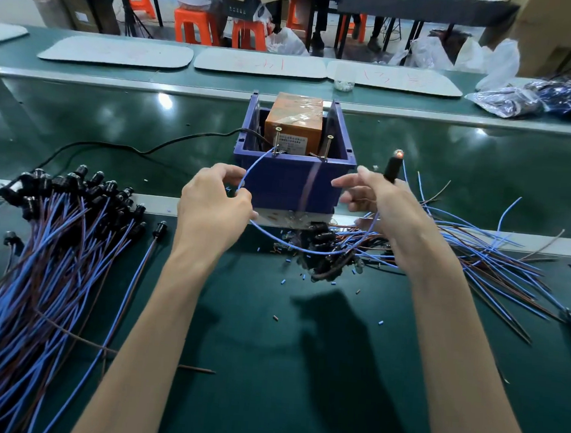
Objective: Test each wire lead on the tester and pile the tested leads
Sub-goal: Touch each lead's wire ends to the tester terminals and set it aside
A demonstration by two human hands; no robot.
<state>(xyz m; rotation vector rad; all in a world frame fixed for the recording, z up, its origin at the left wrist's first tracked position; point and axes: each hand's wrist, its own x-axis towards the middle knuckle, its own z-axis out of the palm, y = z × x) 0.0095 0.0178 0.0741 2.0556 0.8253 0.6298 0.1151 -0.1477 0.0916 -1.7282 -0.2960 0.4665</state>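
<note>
The tester, an orange block (pixel 293 123) with two screw contacts, sits in a blue box (pixel 292 179). My left hand (pixel 213 204) pinches a blue wire (pixel 257 169) whose tip touches the left screw (pixel 276 140). A blurred brown wire (pixel 309 180) runs up to the right screw (pixel 327 146). My right hand (pixel 377 203) holds the lead's black lamp holder (pixel 392 168) upright; its bulb glows orange at the top. A large pile of leads (pixel 52 249) with black holders lies at the left. Another heap of leads (pixel 445 249) spreads under and right of my right hand.
A black cable (pixel 118 147) runs left from the blue box. Small cut bits of insulation (pixel 306 279) litter the green belt. Grey trays (pixel 116 52) line the far belt, plastic bags (pixel 512 101) lie at the far right. Orange stools and seated people are beyond.
</note>
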